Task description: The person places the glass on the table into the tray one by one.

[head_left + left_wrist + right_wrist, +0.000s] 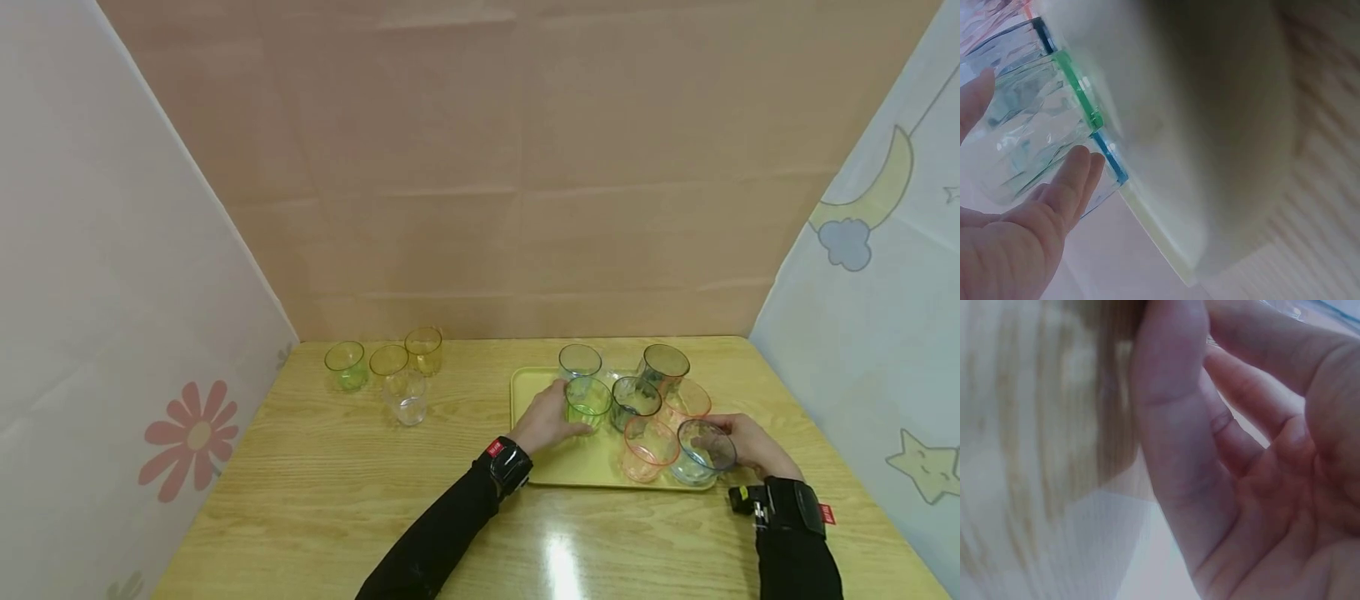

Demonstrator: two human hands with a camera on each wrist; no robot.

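My left hand (550, 419) is at a green-rimmed clear glass (588, 400) standing over the yellow tray (555, 467). In the left wrist view its thumb lies on one side of this glass (1035, 119) and its fingers on the other. My right hand (752, 444) holds a blue-rimmed glass (701, 458) at the tray's front right corner, with fingers showing through the glass. The right wrist view shows curled fingers (1175, 419), with only a bit of glass rim at the top. Two orange-rimmed glasses (648, 450) (686, 402) stand beside it.
Also on the tray are a dark grey glass (635, 402), a brownish glass (665, 365) and a blue-rimmed glass (580, 362) at the back. On the table's left stand a green glass (348, 371), two amber glasses (426, 354) (388, 361) and a clear glass (406, 398).
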